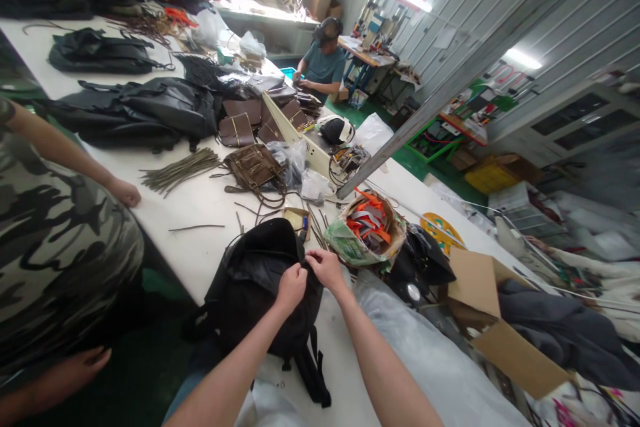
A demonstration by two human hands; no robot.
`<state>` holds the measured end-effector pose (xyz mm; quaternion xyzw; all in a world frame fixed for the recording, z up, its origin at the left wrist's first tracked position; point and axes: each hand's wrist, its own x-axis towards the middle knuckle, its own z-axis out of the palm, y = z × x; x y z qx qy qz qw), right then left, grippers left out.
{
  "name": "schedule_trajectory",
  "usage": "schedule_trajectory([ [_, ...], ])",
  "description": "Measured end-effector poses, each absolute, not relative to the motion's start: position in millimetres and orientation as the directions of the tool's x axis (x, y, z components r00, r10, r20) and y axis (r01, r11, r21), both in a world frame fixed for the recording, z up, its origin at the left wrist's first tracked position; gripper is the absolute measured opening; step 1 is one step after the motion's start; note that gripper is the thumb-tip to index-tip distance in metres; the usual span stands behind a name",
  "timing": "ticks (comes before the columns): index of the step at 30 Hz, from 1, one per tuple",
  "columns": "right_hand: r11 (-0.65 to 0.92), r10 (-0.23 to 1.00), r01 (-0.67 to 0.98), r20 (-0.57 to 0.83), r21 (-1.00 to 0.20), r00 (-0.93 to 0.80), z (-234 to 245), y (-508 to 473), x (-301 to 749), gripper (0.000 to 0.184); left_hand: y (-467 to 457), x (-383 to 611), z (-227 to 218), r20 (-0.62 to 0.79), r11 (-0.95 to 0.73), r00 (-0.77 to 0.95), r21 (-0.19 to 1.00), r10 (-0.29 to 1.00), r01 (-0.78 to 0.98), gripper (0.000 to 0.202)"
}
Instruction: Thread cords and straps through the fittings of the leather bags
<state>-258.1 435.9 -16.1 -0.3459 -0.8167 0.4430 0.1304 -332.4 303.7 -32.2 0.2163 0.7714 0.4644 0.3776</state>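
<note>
A black backpack (245,293) lies on the white table in front of me, its top gaping and its straps hanging toward me. My left hand (293,285) is closed on the right-hand edge of the bag's opening. Close beside it, my right hand (324,267) pinches the same edge a little farther up. Thumb and forefinger press together there; whether they hold a zipper or just the fabric is too small to make out. Just beyond the bag sits a small open box (298,220) with a blue item in it.
A bag of orange and grey strips (370,223) stands right of my hands. Brown leather bags (255,167), a bundle of thin strips (180,170) and black bags (145,110) lie farther off. A person in camouflage (60,233) stands at left; another person (323,67) sits beyond. A slanted metal post (425,93) rises from the table.
</note>
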Motion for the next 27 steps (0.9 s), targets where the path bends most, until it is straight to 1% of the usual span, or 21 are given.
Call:
schedule_trajectory([
  [6,0.433,0.633,0.452,-0.094,-0.780,-0.769,-11.8,437.1,-259.9,0.020,304.3,-330.6,-32.6,-0.344,0.430,-0.628,0.903,0.698,-0.015,0.029],
  [9,0.460,0.570,0.435,-0.119,-0.774,-0.813,-5.3,436.5,-262.8,0.027,302.5,-329.5,-32.7,-0.333,0.399,-0.624,0.916,0.707,-0.037,0.031],
  [11,0.463,0.542,0.439,-0.146,-0.770,-0.828,-1.3,436.8,-265.4,0.029,301.4,-328.6,-32.6,-0.336,0.373,-0.604,0.925,0.723,-0.068,0.036],
  [13,0.456,0.540,0.459,-0.172,-0.762,-0.824,1.3,439.0,-267.8,0.024,301.0,-328.0,-32.8,-0.343,0.342,-0.568,0.933,0.748,-0.112,0.039],
  [16,0.450,0.551,0.485,-0.195,-0.750,-0.812,3.1,446.0,-268.8,0.023,302.2,-330.2,-35.4,-0.335,0.277,-0.545,0.942,0.768,-0.189,0.032],
  [18,0.450,0.537,0.486,-0.207,-0.750,-0.818,3.5,451.2,-266.7,0.030,303.9,-334.5,-38.7,-0.348,0.245,-0.581,0.937,0.736,-0.251,0.031],
  [22,0.446,0.504,0.475,-0.225,-0.759,-0.834,2.2,456.8,-259.0,0.038,308.9,-343.0,-45.0,-0.391,0.194,-0.653,0.914,0.648,-0.356,0.042],
  [24,0.456,0.508,0.472,-0.214,-0.755,-0.834,0.2,457.0,-256.0,0.041,312.0,-343.3,-45.9,-0.388,0.165,-0.664,0.912,0.639,-0.374,0.038],
  [27,0.485,0.507,0.460,-0.190,-0.743,-0.841,-2.9,455.7,-253.5,0.042,316.2,-339.6,-44.2,-0.375,0.147,-0.691,0.919,0.618,-0.367,0.021],
])
